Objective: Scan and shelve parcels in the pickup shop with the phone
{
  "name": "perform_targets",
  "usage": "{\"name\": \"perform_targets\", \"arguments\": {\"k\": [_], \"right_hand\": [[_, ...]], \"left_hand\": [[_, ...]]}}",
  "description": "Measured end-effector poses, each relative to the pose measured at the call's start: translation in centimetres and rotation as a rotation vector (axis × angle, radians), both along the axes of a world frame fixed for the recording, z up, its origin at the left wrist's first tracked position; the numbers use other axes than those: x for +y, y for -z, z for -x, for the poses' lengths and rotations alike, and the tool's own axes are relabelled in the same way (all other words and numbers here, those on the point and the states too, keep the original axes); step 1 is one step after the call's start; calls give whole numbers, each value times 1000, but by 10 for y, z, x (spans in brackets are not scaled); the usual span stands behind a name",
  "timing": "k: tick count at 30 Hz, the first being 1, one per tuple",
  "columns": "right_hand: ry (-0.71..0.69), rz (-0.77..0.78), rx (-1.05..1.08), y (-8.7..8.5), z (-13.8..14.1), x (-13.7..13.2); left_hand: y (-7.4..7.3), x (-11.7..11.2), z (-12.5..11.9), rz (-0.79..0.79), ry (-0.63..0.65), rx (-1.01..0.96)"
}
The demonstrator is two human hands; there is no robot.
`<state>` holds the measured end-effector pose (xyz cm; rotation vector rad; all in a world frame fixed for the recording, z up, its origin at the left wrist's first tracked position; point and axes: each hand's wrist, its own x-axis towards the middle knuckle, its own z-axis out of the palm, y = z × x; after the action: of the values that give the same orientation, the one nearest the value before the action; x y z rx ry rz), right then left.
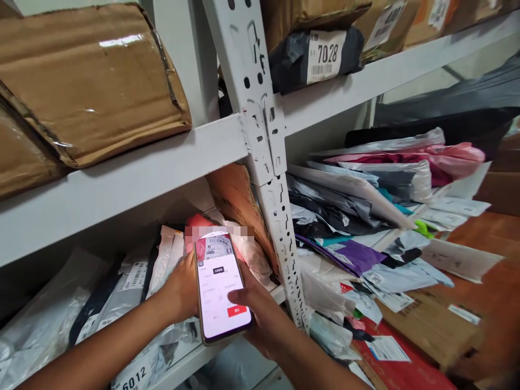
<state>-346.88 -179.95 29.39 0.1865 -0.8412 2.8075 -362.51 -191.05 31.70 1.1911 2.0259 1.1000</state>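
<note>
A smartphone [221, 303] with a lit screen is held upright in my right hand [260, 311]. The thumb of that hand lies over the screen, near a red button. On the upper part of the screen, a camera picture shows a barcode label on something pink. My left hand [184, 284] is at the phone's left edge, and its fingers are hidden behind the phone, close to a red-pink parcel [199, 221]. Whether it grips the parcel or the phone cannot be made out. A pale pink wrapped parcel [254, 257] lies just beyond the phone.
A white perforated shelf post [280, 216] stands right of my hands, and a white shelf beam [122, 162] crosses above them. Bagged parcels [125, 292] line the lower left shelf. Large cartons [93, 81] sit above. Piled mailing bags [357, 254] fill the right side.
</note>
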Motion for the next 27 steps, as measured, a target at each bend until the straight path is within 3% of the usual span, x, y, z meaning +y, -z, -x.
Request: {"name": "perform_targets", "arguments": {"k": [5, 9, 13, 19, 27], "right_hand": [[-17, -8, 8, 4, 2, 2], [-7, -17, 21, 4, 2, 3], [3, -24, 13, 3, 1, 4], [-3, -40, 9, 1, 2, 4], [-43, -32, 8, -1, -3, 8]], "left_hand": [[-9, 1, -12, 194, 77, 734], [-7, 1, -12, 227, 144, 1050], [-5, 1, -9, 209, 193, 1148], [-5, 1, -10, 182, 170, 1173], [5, -4, 4, 133, 186, 1245]]}}
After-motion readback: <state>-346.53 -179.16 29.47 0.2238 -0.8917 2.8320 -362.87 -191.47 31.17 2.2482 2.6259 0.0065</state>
